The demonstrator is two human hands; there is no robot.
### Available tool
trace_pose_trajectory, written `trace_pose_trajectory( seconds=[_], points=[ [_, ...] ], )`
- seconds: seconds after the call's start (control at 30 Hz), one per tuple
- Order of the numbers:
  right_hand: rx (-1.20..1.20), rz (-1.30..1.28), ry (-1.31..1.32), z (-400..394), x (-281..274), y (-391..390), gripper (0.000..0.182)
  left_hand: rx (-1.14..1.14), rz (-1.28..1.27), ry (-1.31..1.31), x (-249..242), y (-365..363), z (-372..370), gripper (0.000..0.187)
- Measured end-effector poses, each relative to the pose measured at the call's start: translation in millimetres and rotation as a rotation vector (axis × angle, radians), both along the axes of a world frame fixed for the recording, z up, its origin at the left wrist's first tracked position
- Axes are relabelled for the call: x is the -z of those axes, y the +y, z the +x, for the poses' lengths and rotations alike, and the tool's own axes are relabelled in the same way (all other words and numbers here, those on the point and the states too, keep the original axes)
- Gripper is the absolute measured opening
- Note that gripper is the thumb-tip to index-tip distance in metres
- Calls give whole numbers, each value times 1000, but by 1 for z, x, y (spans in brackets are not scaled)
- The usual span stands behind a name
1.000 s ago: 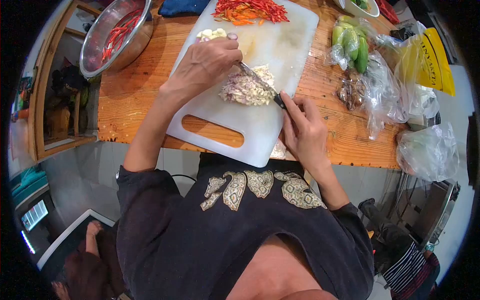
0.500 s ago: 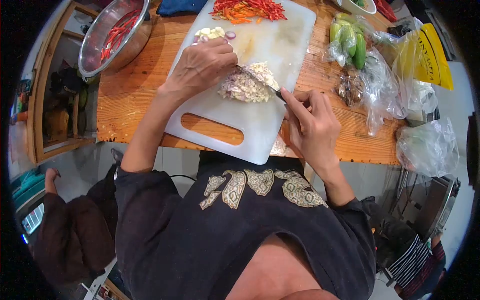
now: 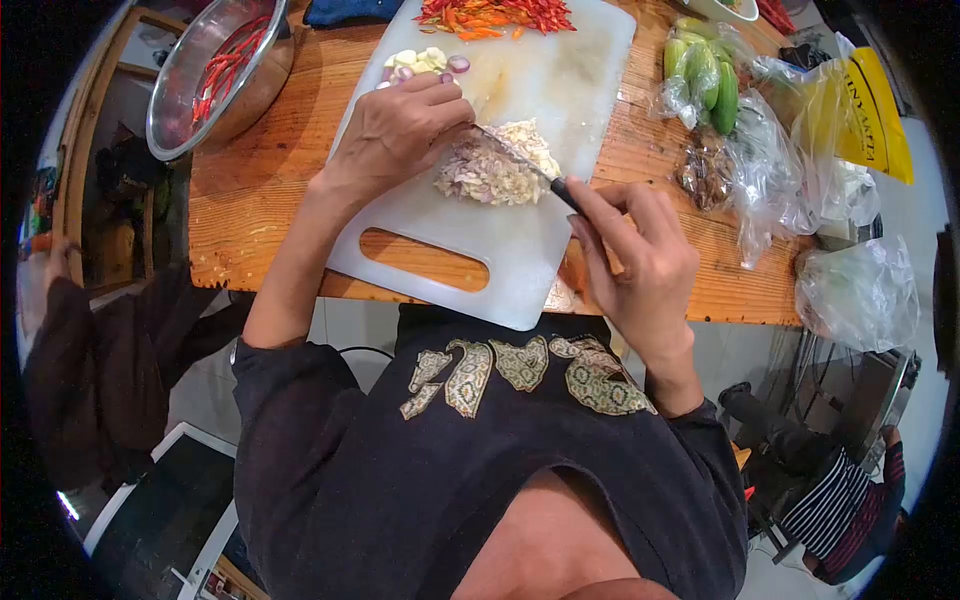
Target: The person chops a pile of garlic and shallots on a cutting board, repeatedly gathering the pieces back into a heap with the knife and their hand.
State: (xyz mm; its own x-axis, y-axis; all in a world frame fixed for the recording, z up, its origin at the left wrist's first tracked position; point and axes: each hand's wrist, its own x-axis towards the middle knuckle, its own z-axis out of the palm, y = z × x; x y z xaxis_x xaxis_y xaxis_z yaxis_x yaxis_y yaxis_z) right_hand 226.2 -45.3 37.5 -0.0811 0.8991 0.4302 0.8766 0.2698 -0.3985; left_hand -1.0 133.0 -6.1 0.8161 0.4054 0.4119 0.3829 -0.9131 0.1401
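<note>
A knife [image 3: 517,154] lies at a slant across a pile of finely chopped shallots and garlic [image 3: 488,180] on the white cutting board [image 3: 420,230]. My right hand [image 3: 645,262] grips its black handle. The fingers of my left hand [image 3: 405,125] are closed at the far end of the blade, by the tip; their exact hold there is partly hidden. Just beyond my left hand sit peeled garlic cloves [image 3: 428,58] and shallots [image 3: 457,64]. Cut red and orange chillies [image 3: 495,15] are heaped at the board's far end.
A metal bowl [image 3: 255,90] with red chillies stands at the table's left. Bagged cucumbers [image 3: 725,98], more plastic bags [image 3: 775,180] and a yellow bag [image 3: 875,115] lie along the right. Other people [image 3: 95,370] are at the left and the lower right [image 3: 840,510].
The knife handle and my right hand have shifted slightly right and up. My left hand stays by the blade tip. The person at the left has moved toward the wooden shelf.
</note>
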Motion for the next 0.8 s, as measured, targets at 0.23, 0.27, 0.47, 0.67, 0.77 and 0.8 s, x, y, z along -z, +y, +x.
trace_pose_trajectory(
  seconds=[0.23,0.27,0.47,0.67,0.77,0.8],
  points=[
    [42,16,-49,35,24,12,38,-6,7,70,-17,2,12,10],
    [36,27,-63,39,29,13,39,-3,14,56,-16,2,13,9],
    [5,82,-90,45,48,22,42,-35,-16,71,-7,-3,12,6],
    [38,126,-176,42,30,8,39,-60,26,69,-26,-18,9,8],
    [45,107,-150,40,54,10,39,-74,9,149,-18,-20,6,13],
    [52,104,-138,38,59,12,39,-63,7,134,-14,-18,6,13]
  ],
)
